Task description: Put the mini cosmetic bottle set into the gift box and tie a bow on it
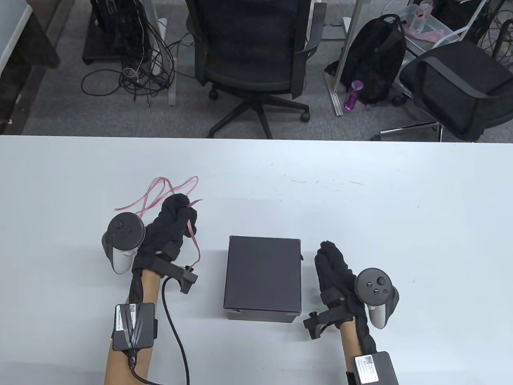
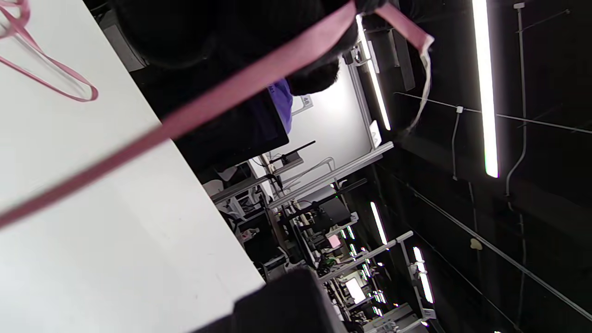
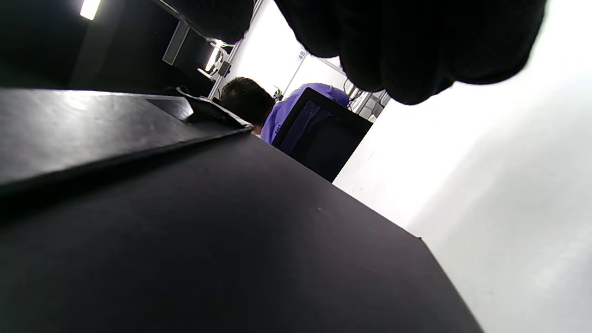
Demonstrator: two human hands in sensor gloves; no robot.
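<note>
A closed black gift box (image 1: 263, 276) stands on the white table (image 1: 360, 208) between my hands. Left of it, my left hand (image 1: 179, 212) pinches a thin pink ribbon (image 1: 160, 191); one end trails down toward the box's left side, the rest lies in loops on the table behind the hand. In the left wrist view the ribbon (image 2: 240, 81) runs taut from my fingers (image 2: 314, 74) across the frame. My right hand (image 1: 330, 260) rests on the table just right of the box with fingers loosely curled and holds nothing. The box wall (image 3: 208, 231) fills the right wrist view. No bottles show.
Beyond the table's far edge stand two black office chairs (image 1: 256, 48), a black backpack (image 1: 372, 60), a purple bottle (image 1: 352, 95) and floor cables (image 1: 132, 68). A cable runs from my left forearm unit (image 1: 134, 325) off the front edge.
</note>
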